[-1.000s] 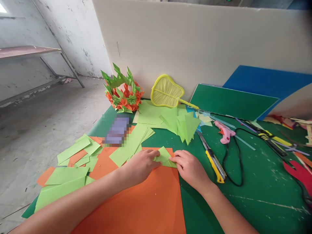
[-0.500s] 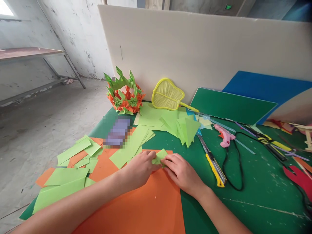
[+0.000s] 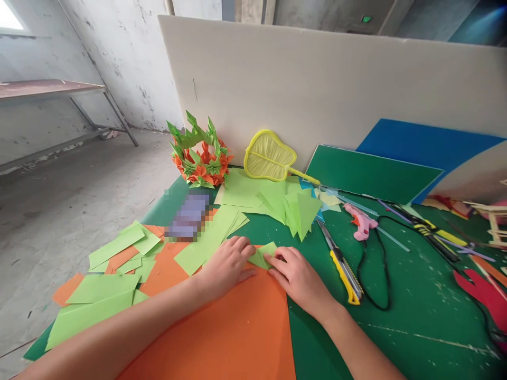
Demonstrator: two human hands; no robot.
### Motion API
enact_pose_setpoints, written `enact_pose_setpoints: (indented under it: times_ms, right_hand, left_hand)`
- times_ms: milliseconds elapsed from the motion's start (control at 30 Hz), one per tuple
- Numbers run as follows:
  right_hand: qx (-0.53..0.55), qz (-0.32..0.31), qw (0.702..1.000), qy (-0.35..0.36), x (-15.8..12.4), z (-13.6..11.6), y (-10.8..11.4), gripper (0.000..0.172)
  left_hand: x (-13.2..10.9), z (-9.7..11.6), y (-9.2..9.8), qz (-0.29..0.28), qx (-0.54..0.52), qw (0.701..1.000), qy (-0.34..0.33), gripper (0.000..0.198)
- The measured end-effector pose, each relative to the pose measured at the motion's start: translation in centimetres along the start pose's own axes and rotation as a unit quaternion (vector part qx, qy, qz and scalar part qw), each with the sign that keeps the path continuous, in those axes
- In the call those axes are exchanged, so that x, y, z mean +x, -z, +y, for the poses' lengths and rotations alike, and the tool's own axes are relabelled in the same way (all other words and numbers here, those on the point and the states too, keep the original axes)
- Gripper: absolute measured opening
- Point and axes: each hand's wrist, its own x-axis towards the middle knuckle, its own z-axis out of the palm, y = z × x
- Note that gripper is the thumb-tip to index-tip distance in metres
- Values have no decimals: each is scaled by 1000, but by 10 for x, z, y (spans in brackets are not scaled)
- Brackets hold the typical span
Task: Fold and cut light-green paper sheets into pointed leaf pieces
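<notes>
A small folded green paper (image 3: pixel 262 256) lies at the far edge of the large orange sheet (image 3: pixel 222 332). My right hand (image 3: pixel 295 272) pinches its right side between thumb and fingers. At the paper's left edge is my left hand (image 3: pixel 232 264), fingers bent and thumb apart from them, with nothing visibly gripped. Behind the hands, folded green paper pieces (image 3: pixel 303 211) stand near green sheets (image 3: pixel 243 187). More cut green papers (image 3: pixel 101 287) are spread to the left.
An orange and green paper crown-like ring (image 3: pixel 202 158) and a yellow fan (image 3: pixel 269 155) stand at the back. To the right are a yellow utility knife (image 3: pixel 346 277), a pink glue gun (image 3: pixel 360 221) with black cord, and red paper (image 3: pixel 481 295). A pale board (image 3: pixel 317 89) rises behind.
My left hand has loosened from the small green paper and its thumb has moved away from it. My right hand keeps its pinch. The whole view has shifted slightly.
</notes>
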Motion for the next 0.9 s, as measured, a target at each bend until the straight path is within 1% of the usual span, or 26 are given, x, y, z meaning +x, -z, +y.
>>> enact_pose_setpoints:
  times_ms: [67,133,200,367,467,600,767,900]
  right_hand:
    - [-14,14,1000,-15,-2,8,2,31]
    - [-26,28,999,-28,-3,15,2,32]
    - [-39,40,998,-38,-3,20,1,33]
    - [-95,82,989,-78,-3,25,-1,33]
    - [-111,88,987,-81,-3,26,-1,35]
    - [-125,73,986,-86,-3,26,-2,37]
    - [-164,69,981,-79,-4,28,-3,38]
    - [-181,67,978,-79,-3,27,-3,39]
  left_hand:
    - [0,-4,-5,31,-6,999,3,50]
    - [0,-7,-9,41,-15,999,0,61]
    - [0,-9,-10,36,-24,999,3,67]
    - [4,-13,-8,0,-44,999,-9,82]
    - [6,-14,-6,-7,-73,997,-7,77]
    - [8,-16,-7,-18,-110,994,16,73]
    - [11,-16,-7,-40,-131,990,40,68]
    - [9,-15,-4,-36,-137,989,39,61]
